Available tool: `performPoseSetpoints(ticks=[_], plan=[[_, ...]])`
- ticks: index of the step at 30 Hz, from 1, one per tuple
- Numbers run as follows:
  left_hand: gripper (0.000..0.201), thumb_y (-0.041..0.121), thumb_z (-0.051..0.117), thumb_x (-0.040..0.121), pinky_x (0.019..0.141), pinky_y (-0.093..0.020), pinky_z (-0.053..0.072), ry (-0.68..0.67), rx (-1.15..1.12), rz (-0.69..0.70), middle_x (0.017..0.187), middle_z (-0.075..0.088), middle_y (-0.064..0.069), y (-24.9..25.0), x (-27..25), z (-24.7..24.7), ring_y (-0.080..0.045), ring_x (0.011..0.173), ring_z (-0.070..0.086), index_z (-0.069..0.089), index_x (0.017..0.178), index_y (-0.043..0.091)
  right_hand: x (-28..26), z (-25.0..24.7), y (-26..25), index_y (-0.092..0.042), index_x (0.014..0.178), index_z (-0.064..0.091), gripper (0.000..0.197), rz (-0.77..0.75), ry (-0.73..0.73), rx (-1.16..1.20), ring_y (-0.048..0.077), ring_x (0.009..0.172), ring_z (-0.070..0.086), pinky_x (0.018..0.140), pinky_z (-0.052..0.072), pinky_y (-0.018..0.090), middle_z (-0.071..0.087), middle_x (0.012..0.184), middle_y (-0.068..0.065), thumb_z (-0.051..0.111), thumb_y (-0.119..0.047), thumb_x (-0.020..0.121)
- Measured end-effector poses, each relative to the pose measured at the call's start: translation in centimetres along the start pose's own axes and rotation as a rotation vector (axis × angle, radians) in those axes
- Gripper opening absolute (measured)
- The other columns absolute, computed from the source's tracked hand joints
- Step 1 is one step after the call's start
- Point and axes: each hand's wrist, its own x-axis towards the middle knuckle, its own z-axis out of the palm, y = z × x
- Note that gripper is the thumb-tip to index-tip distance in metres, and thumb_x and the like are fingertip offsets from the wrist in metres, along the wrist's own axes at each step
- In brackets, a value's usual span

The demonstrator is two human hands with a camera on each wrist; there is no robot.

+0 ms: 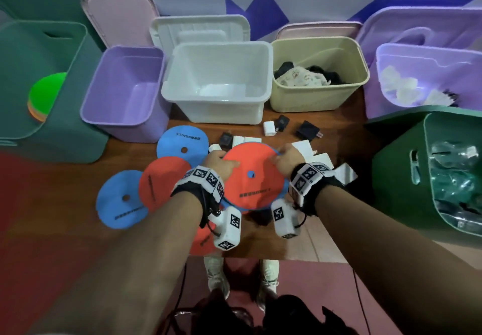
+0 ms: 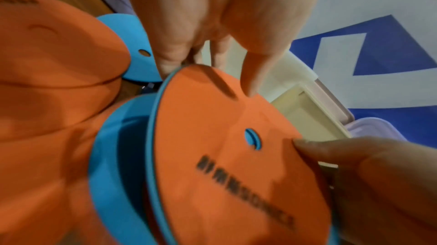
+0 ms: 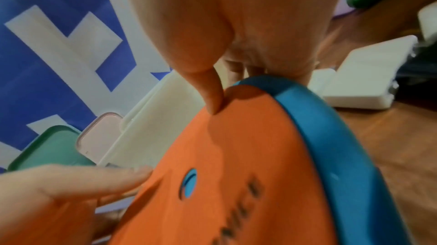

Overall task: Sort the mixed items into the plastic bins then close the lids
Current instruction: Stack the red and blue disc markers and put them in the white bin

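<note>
Both hands, left [image 1: 220, 164] and right [image 1: 287, 158], grip clamped on stacked orange-over-blue foam discs [image 1: 254, 178]. White plastic bin [image 1: 216, 100] empty; beige plastic bin [image 1: 319, 100] holds cloth; teal plastic bin [image 1: 75, 55] holds discs.

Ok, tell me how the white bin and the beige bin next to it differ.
The white bin is wider than the beige bin. The white bin shows only a bare floor inside, while the beige bin holds a heap of light patterned and black cloth items. The white bin has a white lid propped behind it; the beige bin has a pink one. Both stand open on the wooden table.
</note>
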Motion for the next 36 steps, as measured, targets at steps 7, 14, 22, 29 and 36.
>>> performPoseSetpoints(ticks=[7, 14, 22, 29, 36], plan=[[0.076, 0.032, 0.068, 0.076, 0.109, -0.043, 0.035, 0.129, 0.049, -0.187, 0.144, 0.038, -0.012, -3.8, -0.7, 2.2, -0.032, 0.13, 0.041, 0.035, 0.143, 0.021, 1.4, 0.9, 2.4, -0.002, 0.126, 0.048, 0.035, 0.002, -0.117, -0.052, 0.031, 0.11, 0.056, 0.08, 0.04, 0.027, 0.057, 0.124, 0.018, 0.05, -0.018, 0.095], [0.067, 0.023, 0.072, 0.079, 0.1, -0.044, 0.044, 0.09, -0.311, -0.244, 0.128, 0.054, -0.004, -5.0, -1.6, 2.5, -0.03, 0.115, 0.055, 0.041, 0.137, 0.015, 0.8, 2.4, 1.1, -0.014, 0.095, 0.043, 0.013, -0.167, -0.165, 0.049, 0.021, 0.081, 0.049, 0.062, 0.038, 0.026, 0.051, 0.087, 0.009, 0.055, -0.018, 0.092], [0.046, 0.012, 0.069, 0.079, 0.097, -0.041, 0.046, 0.15, -0.33, -0.261, 0.112, 0.061, -0.006, -5.9, -1.8, 2.2, -0.029, 0.102, 0.058, 0.053, 0.123, 0.01, 0.0, 3.1, 0.7, -0.014, 0.095, 0.044, 0.011, -0.224, -0.191, 0.033, 0.02, 0.083, 0.049, 0.064, 0.04, 0.025, 0.052, 0.09, 0.006, 0.055, -0.015, 0.093], [0.037, 0.006, 0.066, 0.084, 0.081, -0.03, 0.04, 0.183, -0.426, -0.159, 0.103, 0.056, -0.003, -3.5, -2.4, 0.5, -0.023, 0.098, 0.054, 0.054, 0.118, 0.008, -0.4, 2.4, -1.3, -0.021, 0.089, 0.043, 0.015, -0.24, -0.067, 0.18, 0.022, 0.076, 0.051, 0.068, 0.04, 0.028, 0.052, 0.08, 0.001, 0.058, -0.017, 0.09], [0.052, 0.007, 0.075, 0.077, 0.087, -0.033, 0.045, 0.221, -0.491, -0.119, 0.11, 0.061, -0.007, -2.8, -2.2, -5.1, -0.025, 0.103, 0.059, 0.053, 0.124, 0.007, -2.1, 3.7, -6.6, -0.01, 0.13, 0.047, 0.047, -0.278, -0.163, 0.113, 0.03, 0.106, 0.061, 0.095, 0.049, 0.039, 0.062, 0.118, 0.012, 0.063, -0.014, 0.085]])
